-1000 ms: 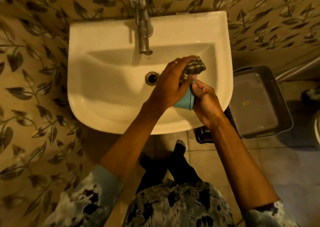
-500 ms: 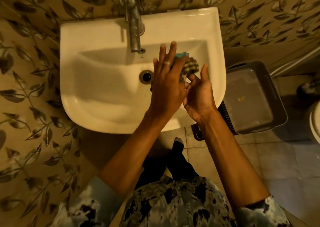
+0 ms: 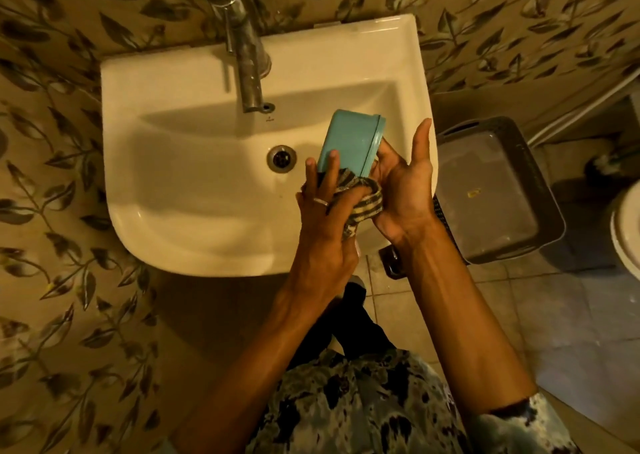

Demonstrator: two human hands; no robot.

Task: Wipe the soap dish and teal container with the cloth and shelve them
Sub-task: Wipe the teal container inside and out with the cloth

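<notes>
The teal container (image 3: 349, 141) is held in the air over the right side of the sink (image 3: 194, 190), between the drain (image 3: 281, 159) and the sink's right edge. It is tipped on its side, with its rimmed end turned to the right. The right hand (image 3: 403, 190) cradles it from that side: the fingers are tucked behind the rim and the thumb stands free. The left hand (image 3: 323, 207) grips the bunched striped cloth (image 3: 367, 204) against the container's near end, with two fingers laid flat up its wall. This looks like wiping in progress on the container. The soap dish and the shelf are not in view, so how far along the whole task is cannot be judged. To wipe well, the right hand should do the turning while the left keeps the cloth pressed flat, working in overlapping passes round the wall and then along the lip under the rim, where grime is likely to collect. A fresh fold of cloth would suit the inside. The plastic is smooth and may be damp, and the right thumb is off it, so the hold seems loose. Keeping the work over the basin means a slip would land there rather than on the floor.
</notes>
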